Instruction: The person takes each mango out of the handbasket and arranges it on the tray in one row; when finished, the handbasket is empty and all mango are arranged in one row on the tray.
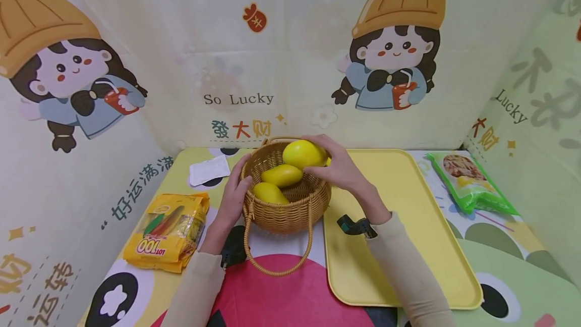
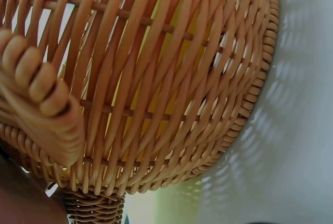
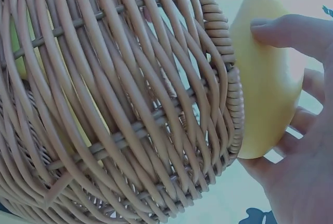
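Note:
A round wicker basket point(image 1: 283, 218) stands mid-table, one looped handle hanging down at its near side. Inside it lie two yellow mangoes, one at the near left point(image 1: 270, 193) and one in the middle point(image 1: 282, 176). With my left hand point(image 1: 232, 196) I hold the basket's left rim, thumb toward the inside. My right hand point(image 1: 338, 165) grips another mango point(image 1: 304, 154) at the right rim. In the right wrist view, thumb and fingers wrap this mango point(image 3: 268, 88) right beside the basket rim. The left wrist view is mostly basket weave point(image 2: 166, 78), with yellow showing through.
A yellow tray point(image 1: 363, 286) lies right of the basket, under my right forearm. At the left are an orange-yellow snack bag point(image 1: 165, 231) and a small white packet point(image 1: 210, 170). A green food bag point(image 1: 469, 180) lies at the far right. Printed cloth walls point(image 1: 308, 64) surround the table.

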Demonstrator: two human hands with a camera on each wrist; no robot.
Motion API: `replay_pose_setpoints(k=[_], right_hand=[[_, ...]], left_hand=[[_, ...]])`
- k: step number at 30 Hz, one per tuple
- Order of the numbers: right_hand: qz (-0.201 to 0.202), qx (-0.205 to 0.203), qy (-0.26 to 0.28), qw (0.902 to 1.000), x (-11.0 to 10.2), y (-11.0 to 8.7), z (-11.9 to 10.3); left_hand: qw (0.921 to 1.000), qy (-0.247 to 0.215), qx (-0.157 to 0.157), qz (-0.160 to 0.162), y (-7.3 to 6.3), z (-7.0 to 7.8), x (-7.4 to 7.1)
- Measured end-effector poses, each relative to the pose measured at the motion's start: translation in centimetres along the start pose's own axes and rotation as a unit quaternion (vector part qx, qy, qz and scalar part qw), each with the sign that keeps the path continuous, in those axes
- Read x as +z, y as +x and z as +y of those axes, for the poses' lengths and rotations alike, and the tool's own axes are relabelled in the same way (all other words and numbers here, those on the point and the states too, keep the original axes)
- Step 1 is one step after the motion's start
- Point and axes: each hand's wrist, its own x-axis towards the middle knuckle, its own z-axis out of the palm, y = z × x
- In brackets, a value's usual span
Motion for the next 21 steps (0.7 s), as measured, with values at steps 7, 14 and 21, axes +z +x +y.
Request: replay_pose_setpoints(k=[7,14,21], right_hand=[[0.040,0.017,0.046,0.9980,-0.7,-0.6,0.1],[0.125,0.043,0.056,0.9897,-2.8,-1.4,1.0],[0.168,0.108,0.028,0.9795,-4.2,-2.2,3.1]], left_hand=[[1.0000,0.000,-0.001,0.001,0.1,0.0,0.0],[1.0000,0.006,0.002,0.002,0.1,0.2,0.0],[0.9999,0.009,-0.001,0.004,0.1,0.1,0.0]])
